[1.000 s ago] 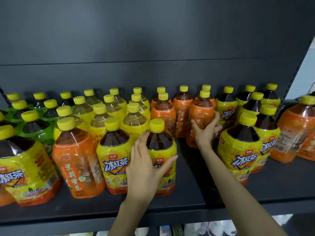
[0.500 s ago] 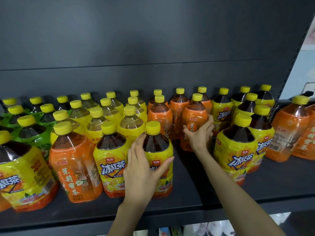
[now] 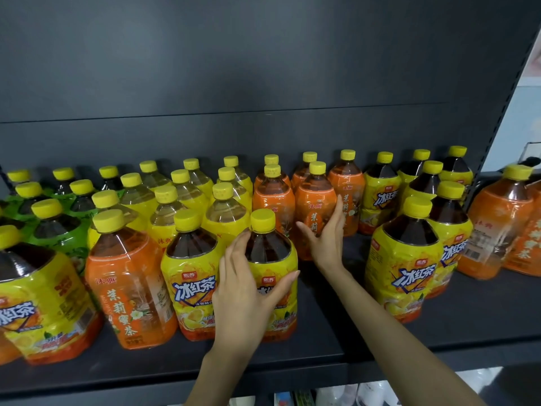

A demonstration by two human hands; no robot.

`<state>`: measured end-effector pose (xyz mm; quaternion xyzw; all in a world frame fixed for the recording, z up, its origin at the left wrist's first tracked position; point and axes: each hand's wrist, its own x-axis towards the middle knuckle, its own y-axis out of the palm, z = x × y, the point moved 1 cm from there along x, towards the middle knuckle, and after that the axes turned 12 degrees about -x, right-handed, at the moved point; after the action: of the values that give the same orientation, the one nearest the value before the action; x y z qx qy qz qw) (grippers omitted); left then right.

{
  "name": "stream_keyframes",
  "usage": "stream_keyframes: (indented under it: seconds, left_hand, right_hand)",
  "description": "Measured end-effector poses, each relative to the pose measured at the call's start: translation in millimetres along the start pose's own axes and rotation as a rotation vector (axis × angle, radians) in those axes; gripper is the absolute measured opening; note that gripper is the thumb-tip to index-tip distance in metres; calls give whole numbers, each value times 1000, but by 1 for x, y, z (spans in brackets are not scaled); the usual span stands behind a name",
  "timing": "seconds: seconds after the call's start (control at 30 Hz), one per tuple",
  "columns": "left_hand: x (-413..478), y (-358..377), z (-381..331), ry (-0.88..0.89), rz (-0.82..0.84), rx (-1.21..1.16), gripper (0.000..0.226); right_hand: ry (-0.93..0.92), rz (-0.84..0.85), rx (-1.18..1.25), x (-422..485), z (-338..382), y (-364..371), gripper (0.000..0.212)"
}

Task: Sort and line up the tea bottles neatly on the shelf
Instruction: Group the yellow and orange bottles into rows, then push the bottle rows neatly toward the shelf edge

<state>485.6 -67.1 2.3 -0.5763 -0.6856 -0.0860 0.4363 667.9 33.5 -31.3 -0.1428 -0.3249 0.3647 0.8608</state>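
a person's two hands work among tea bottles on a dark shelf [image 3: 468, 323] that runs across the lower half of the frame. at lower centre, the left hand [image 3: 244, 297] is clamped on a yellow iced tea bottle [image 3: 268, 247] near the shelf's front edge, fingers round its left side and thumb across the label. just above and to the right, the right hand [image 3: 325, 244] holds an orange tea bottle [image 3: 314, 197] one row back, thumb on its front and fingers laid up its right flank. green-labelled bottles [image 3: 55, 232] fill the far left, pale-tea bottles [image 3: 225, 212] the centre and more yellow bottles [image 3: 407, 259] the right, with a bare strip of shelf between them and the hands.

we judge these bottles full, and so fairly heavy for one hand. the plastic walls look stiff enough to take a firm squeeze, but the glossy shrink labels may slip under the palm. we would take hold at the broad label band, low enough that the bottle does not tip, or slide it upright along the shelf rather than lift it. the cap and narrow shoulder offer a poorer hold. the tight neighbours are the risk: we think a nudged bottle could topple the row behind.
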Motion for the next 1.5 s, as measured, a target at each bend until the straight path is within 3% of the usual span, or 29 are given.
stream_keyframes:
  seconds: [0.1, 0.27, 0.7, 0.87, 0.97, 1.17, 1.27, 1.4, 1.5]
  left_hand:
    - [0, 0, 1, 8, -1, 0, 84]
    - [0, 1, 4, 18, -12, 6, 84]
    - [-10, 8, 9, 55, 10, -38, 78]
    - [-27, 6, 8, 69, 48, -23, 64]
    - [-40, 1, 11, 72, 110, -37, 70]
    - [-61, -22, 25, 53, 323, -166, 77]
    - [-68, -37, 25, -4, 353, -105, 65]
    - [-78, -50, 26, 69, 317, 46, 31]
    - [-82, -53, 20, 28, 342, 103, 30]
  right_hand:
    - [-27, -10, -86, -16, 2, 14, 115]
    - [-111, 9, -302, -24, -1, 27, 109]
    - [-168, 92, -283, -20, -9, 15, 108]
    - [-173, 248, -233, -35, -12, -15, 79]
    - [-200, 184, -304, -61, -7, -41, 53]
    - [-275, 162, -508, -120, -1, -101, 39]
    - [-255, 148, -620, -138, -6, -132, 40]
    - [-244, 110, -734, -157, -23, -176, 39]
    - [-197, 80, -763, -169, -42, -210, 43]
